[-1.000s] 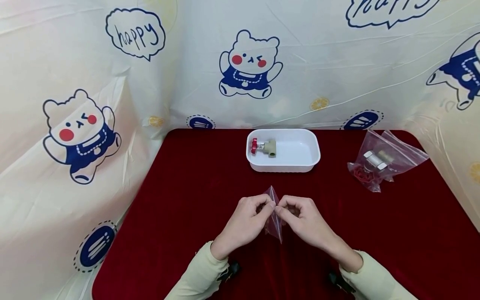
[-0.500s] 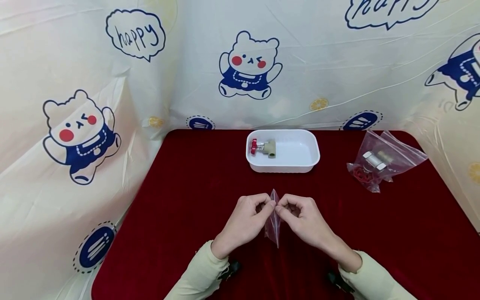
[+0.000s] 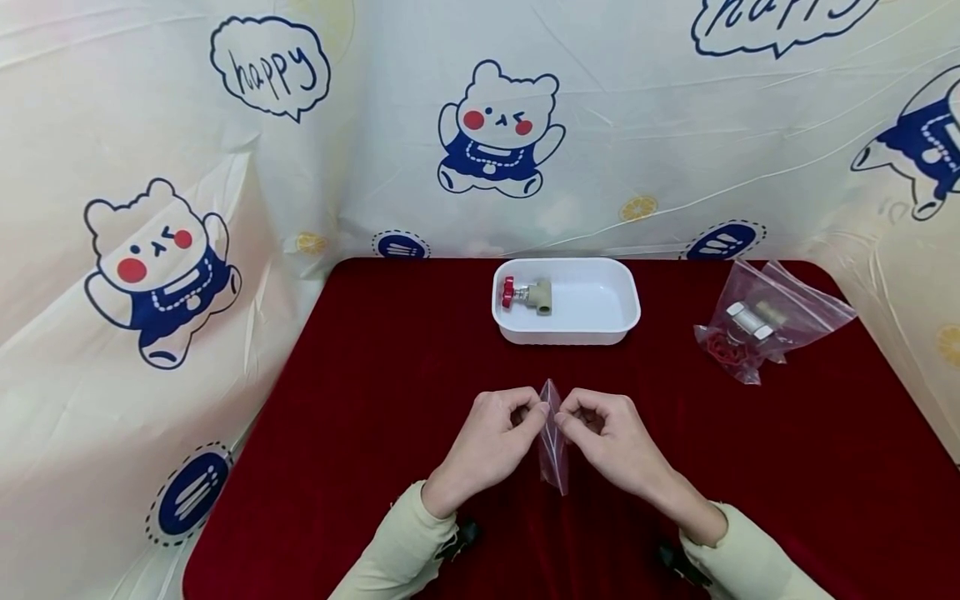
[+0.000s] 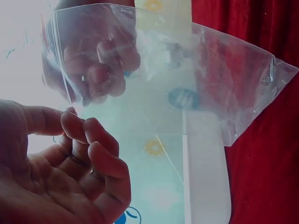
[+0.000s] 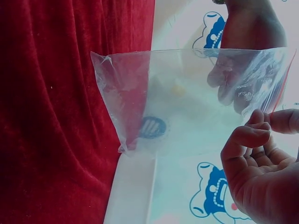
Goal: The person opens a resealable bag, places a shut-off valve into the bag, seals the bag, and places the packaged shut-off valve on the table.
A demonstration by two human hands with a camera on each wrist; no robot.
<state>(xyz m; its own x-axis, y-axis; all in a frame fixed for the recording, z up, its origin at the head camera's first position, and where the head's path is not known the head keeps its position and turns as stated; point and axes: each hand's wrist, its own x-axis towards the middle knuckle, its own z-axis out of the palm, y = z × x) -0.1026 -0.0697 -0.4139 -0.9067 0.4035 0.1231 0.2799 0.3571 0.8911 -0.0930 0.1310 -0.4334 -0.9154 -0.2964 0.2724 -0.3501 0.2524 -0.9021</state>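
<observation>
Together, hands [image 3: 491, 437] [image 3: 618, 442] curled, pinching clear bag [image 3: 553, 454]

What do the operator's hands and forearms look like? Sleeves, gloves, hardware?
The left hand and right hand are bare, no gloves. Left sleeve and right sleeve: plain, pale yellow-green, long, ending near the wrists. A small black device shows under the left cuff, another under the right. No cables visible.
</observation>
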